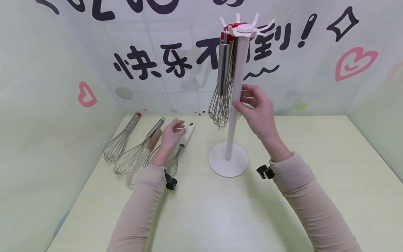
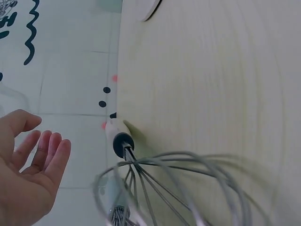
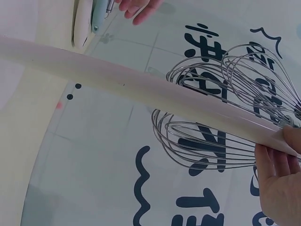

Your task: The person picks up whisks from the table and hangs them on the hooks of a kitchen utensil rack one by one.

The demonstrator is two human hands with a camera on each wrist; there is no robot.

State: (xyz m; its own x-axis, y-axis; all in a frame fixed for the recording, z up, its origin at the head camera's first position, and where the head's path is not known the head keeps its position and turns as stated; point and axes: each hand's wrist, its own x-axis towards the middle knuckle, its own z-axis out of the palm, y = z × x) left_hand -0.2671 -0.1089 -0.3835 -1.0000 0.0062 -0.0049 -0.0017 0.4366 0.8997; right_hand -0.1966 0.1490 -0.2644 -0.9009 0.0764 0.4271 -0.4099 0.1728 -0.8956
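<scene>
My right hand (image 1: 259,108) pinches the post of a white whisk stand (image 1: 238,73) between thumb and fingers. The stand is upright on its round base. Metal whisks (image 1: 223,66) hang from its top hooks, with red at their upper ends; their wire loops show beside the post in the right wrist view. My left hand (image 1: 171,134) holds nothing, its fingers loosely bent above the handles of whisks lying on the table. Closest to it are a white-handled whisk (image 1: 188,134) and a brown-handled whisk (image 1: 154,139), partly hidden by the hand and forearm.
Farther left lie a grey-handled whisk (image 1: 133,123) with a red tip and a silver-handled whisk (image 1: 155,127). A pale blue-green handle (image 2: 114,193) shows in the left wrist view. Behind the pale table (image 1: 195,210) hangs a sheet with dark lettering.
</scene>
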